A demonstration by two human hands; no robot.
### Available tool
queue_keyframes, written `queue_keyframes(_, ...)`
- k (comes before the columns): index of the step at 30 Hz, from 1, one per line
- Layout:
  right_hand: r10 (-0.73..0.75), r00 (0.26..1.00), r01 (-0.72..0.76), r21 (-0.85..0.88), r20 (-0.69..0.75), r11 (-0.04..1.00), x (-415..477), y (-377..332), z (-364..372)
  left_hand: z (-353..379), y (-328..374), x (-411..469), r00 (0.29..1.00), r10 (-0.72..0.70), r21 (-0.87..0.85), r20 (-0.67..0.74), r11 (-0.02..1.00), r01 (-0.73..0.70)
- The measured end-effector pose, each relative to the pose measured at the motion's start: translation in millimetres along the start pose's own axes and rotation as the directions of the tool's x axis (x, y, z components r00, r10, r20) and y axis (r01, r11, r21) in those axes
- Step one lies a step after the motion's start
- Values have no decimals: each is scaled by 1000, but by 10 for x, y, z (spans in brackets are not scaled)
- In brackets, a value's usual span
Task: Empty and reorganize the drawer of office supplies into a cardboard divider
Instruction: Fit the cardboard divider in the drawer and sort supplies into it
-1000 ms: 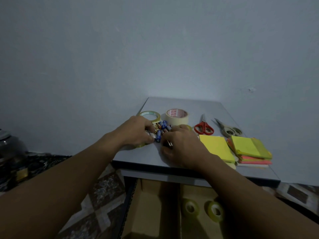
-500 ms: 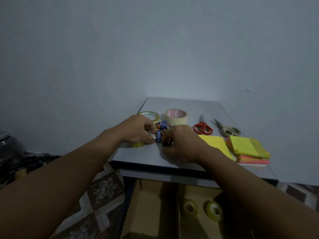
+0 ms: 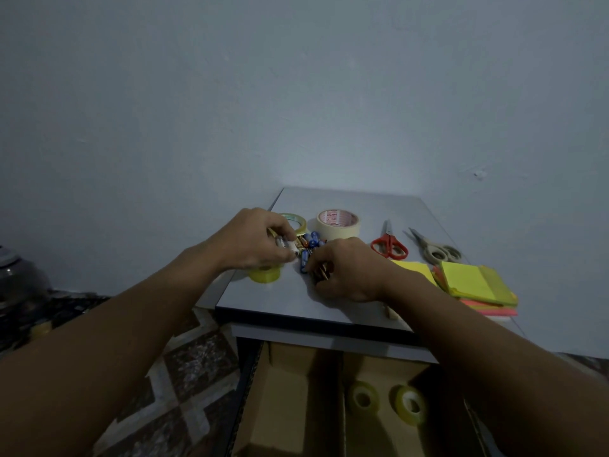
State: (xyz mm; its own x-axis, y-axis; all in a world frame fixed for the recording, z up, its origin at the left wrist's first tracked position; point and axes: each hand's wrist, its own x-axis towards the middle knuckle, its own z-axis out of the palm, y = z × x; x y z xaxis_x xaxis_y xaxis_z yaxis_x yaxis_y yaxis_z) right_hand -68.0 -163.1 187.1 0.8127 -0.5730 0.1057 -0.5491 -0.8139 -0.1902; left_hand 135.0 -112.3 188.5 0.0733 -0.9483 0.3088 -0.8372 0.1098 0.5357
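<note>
**A:** Our left hand (image 3: pixel 255 240) has lifted a touch off the counter (image 3: pixel 280 301), baring the yellow tape roll (image 3: pixel 264 274) beneath it. It pinches a pale pen (image 3: pixel 286 246).

**B:** And our right hand (image 3: pixel 346 268) curls round some thin sticks (image 3: pixel 322 273), just beside the heap of blue pens (image 3: pixel 308 247).

**A:** The hands sit near each other, not touching.

**B:** Below us, the cardboard divider (image 3: pixel 286 390) holds two tape rolls (image 3: pixel 362 398) in its right compartment.

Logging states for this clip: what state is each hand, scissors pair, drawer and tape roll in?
Left hand: pinching small items.
Right hand: fingers curled round small items.
Red scissors: closed.
Grey scissors: closed.
Drawer: open, cardboard divider inside.
Tape rolls: in divider's right compartment.
Masking tape: lying flat on tabletop.
</note>
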Motion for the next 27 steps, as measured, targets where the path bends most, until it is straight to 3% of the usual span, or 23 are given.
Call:
queue_keyframes(8, -13, 978, 33, -94, 207, 995, 62, -37, -121, -269, -66, -468, 999, -25, -195, -26, 981, 20)
queue_keyframes(18, -56, 961, 80, -78, 272, 994, 79, -205, -116, -332, -138, -1159, 990, -123, -286, 66, 948, 137)
queue_keyframes(27, -32, 977, 51, -83, 211, 995, 22, -315, -26, -183, -16, -1592, 990, -108, -272, 93, 954, 129)
